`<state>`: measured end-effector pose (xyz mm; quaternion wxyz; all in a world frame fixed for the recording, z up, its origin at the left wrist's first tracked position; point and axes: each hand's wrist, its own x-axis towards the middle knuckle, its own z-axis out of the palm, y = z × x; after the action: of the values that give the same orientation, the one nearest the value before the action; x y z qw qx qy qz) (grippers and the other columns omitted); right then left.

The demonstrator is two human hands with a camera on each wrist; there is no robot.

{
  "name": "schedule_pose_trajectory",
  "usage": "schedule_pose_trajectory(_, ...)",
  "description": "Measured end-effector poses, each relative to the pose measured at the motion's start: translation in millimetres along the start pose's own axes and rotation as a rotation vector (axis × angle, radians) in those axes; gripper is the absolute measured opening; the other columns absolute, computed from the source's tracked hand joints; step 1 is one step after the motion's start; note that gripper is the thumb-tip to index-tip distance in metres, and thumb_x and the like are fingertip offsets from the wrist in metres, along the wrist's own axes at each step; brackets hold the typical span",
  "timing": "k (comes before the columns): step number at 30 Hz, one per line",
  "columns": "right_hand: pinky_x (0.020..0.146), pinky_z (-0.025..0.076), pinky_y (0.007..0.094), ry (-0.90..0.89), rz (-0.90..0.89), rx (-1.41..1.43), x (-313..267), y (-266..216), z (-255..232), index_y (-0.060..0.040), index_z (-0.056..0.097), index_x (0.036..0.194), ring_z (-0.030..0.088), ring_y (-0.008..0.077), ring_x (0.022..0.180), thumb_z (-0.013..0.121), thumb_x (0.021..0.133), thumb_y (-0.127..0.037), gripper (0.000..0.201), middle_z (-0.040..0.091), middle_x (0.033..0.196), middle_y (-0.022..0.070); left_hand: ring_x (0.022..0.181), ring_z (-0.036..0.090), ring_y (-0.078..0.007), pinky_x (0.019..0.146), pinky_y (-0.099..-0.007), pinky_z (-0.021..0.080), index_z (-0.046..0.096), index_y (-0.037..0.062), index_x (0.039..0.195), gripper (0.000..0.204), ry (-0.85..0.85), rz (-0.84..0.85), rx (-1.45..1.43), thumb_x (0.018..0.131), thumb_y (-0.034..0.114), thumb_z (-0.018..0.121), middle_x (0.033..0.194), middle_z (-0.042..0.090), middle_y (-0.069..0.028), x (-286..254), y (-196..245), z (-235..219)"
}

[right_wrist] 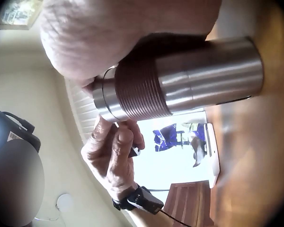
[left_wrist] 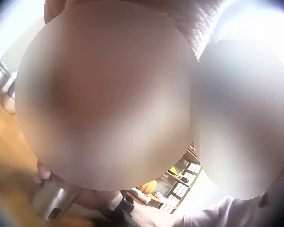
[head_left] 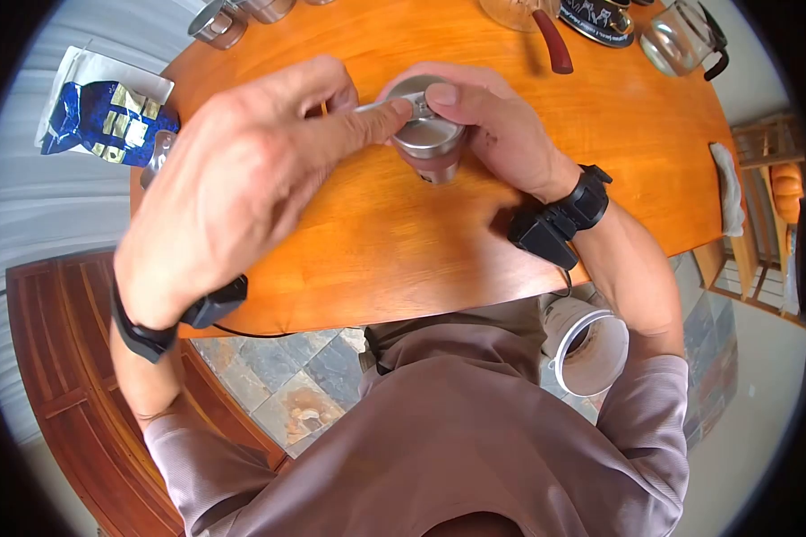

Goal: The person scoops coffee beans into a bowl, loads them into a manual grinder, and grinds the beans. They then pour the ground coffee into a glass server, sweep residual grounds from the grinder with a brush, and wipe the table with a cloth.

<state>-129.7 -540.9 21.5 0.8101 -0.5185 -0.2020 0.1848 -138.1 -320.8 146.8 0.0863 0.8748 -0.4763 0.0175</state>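
Observation:
A brushed-steel hand coffee grinder (right_wrist: 206, 71) with a brown ribbed band (right_wrist: 141, 89) stands upright, its base close to the tabletop. My right hand (head_left: 501, 121) grips it around the band, the thumb lying on the steel top (head_left: 428, 134). My left hand (head_left: 251, 152) reaches in from the left, thumb at the centre of that top. In the right wrist view, the left hand's fingers (right_wrist: 119, 146) curl around a small dark piece at the crank's end. Most of the crank is hidden by the hand. The left wrist view shows the grinder's lower body (left_wrist: 54, 203) with a dark slot.
On the wooden table (head_left: 394, 259), a blue and white bag (head_left: 121, 112) lies at the left. Steel cups (head_left: 218, 24) stand at the back. A glass carafe (head_left: 676, 40) and a dark red handle (head_left: 553, 43) are back right. A white bucket (head_left: 593, 358) stands below the front edge.

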Motion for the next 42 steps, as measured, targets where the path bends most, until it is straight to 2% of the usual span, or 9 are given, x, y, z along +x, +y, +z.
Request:
schedule_pose_trajectory(6, 0.058, 0.041, 0.0229, 0.030, -0.042, -0.047, 3, 5, -1, -0.0016, 0.067, 0.104, 0.052, 0.0068, 0.065, 0.050, 0.102, -0.028, 0.032, 0.060, 0.079, -0.0002, 0.083, 0.064, -0.0241, 0.073, -0.0340, 0.053, 0.073, 0.0032, 0.124, 0.041, -0.009, 0.084, -0.132, 0.084, -0.006, 0.069, 0.096, 0.062, -0.0108, -2, -20, 6)
schedule_pose_trajectory(13, 0.054, 0.038, 0.0210, 0.045, -0.115, -0.117, 4, 9, 1, -0.0031, 0.064, 0.098, 0.050, 0.0041, 0.063, 0.051, 0.102, -0.030, 0.030, 0.057, 0.074, -0.0017, 0.061, 0.041, -0.0182, 0.056, -0.0374, 0.033, 0.059, -0.0048, 0.085, 0.052, -0.185, -0.601, -0.098, 0.105, 0.043, 0.054, 0.065, 0.041, -0.0102, -25, -32, -8)
schedule_pose_trajectory(19, 0.056, 0.041, 0.0211, 0.026, -0.163, -0.116, 5, 13, 3, -0.0043, 0.062, 0.096, 0.052, 0.0043, 0.066, 0.053, 0.102, -0.030, 0.028, 0.057, 0.076, -0.0011, 0.059, 0.040, -0.0126, 0.052, -0.0343, 0.032, 0.068, -0.0057, 0.095, 0.064, -0.332, -0.752, -0.098, 0.104, 0.055, 0.052, 0.063, 0.038, -0.0060, 1, -37, -22)
schedule_pose_trajectory(24, 0.057, 0.043, 0.0224, -0.040, -0.168, -0.077, 6, 16, 4, -0.0048, 0.063, 0.095, 0.054, 0.0061, 0.066, 0.058, 0.101, -0.032, 0.028, 0.057, 0.076, -0.0003, 0.072, 0.057, -0.0281, 0.072, -0.0362, 0.048, 0.071, -0.0005, 0.095, 0.048, -0.268, -0.411, -0.145, 0.104, 0.044, 0.055, 0.076, 0.057, -0.0114, 34, -70, -16)
schedule_pose_trajectory(27, 0.058, 0.045, 0.0237, -0.043, -0.208, -0.189, 8, 17, 6, -0.0053, 0.063, 0.093, 0.055, 0.0071, 0.066, 0.069, 0.095, -0.033, 0.029, 0.058, 0.077, 0.0009, 0.063, 0.051, -0.0150, 0.060, -0.0339, 0.043, 0.067, -0.0009, 0.111, 0.061, -0.419, -0.638, 0.003, 0.104, 0.058, 0.051, 0.069, 0.050, -0.0050, 79, -91, -4)
schedule_pose_trajectory(29, 0.059, 0.045, 0.0246, -0.044, -0.215, -0.317, 11, 18, 9, -0.0055, 0.064, 0.092, 0.055, 0.0077, 0.065, 0.075, 0.092, -0.034, 0.031, 0.060, 0.077, 0.0018, 0.064, 0.059, -0.0221, 0.061, -0.0383, 0.047, 0.067, 0.0003, 0.107, 0.044, -0.136, 0.174, 0.068, 0.099, 0.043, 0.061, 0.073, 0.060, -0.0098, 98, -98, 12)
schedule_pose_trajectory(31, 0.061, 0.046, 0.0261, 0.010, -0.437, -0.443, 12, 23, 12, -0.0060, 0.064, 0.087, 0.057, 0.0088, 0.066, 0.083, 0.085, -0.031, 0.032, 0.063, 0.078, 0.0024, 0.059, 0.053, -0.0150, 0.055, -0.0292, 0.046, 0.051, 0.0007, 0.094, 0.021, -0.639, 0.279, 0.114, 0.106, 0.019, 0.051, 0.070, 0.056, -0.0063, 146, -67, -1)
schedule_pose_trajectory(34, 0.064, 0.045, 0.0243, 0.186, -0.186, -0.349, -14, 41, -1, -0.0062, 0.065, 0.092, 0.056, 0.0073, 0.072, 0.091, 0.078, -0.026, 0.036, 0.062, 0.081, -0.0017, 0.058, 0.054, -0.0170, 0.054, -0.0315, 0.047, 0.054, 0.0043, 0.088, 0.023, -0.549, 0.308, 0.262, 0.098, 0.024, 0.059, 0.069, 0.056, -0.0050, 91, 90, -5)
schedule_pose_trajectory(42, 0.066, 0.048, 0.0266, -0.020, -0.324, -0.370, 12, 19, 3, -0.0036, 0.065, 0.092, 0.058, 0.0079, 0.073, 0.086, 0.074, -0.014, 0.029, 0.065, 0.080, 0.0001, 0.054, 0.056, -0.0201, 0.048, -0.0364, 0.046, 0.054, 0.0109, 0.074, 0.039, -0.258, 0.084, 0.240, 0.087, 0.043, 0.072, 0.060, 0.053, -0.0008, 6, 82, 10)
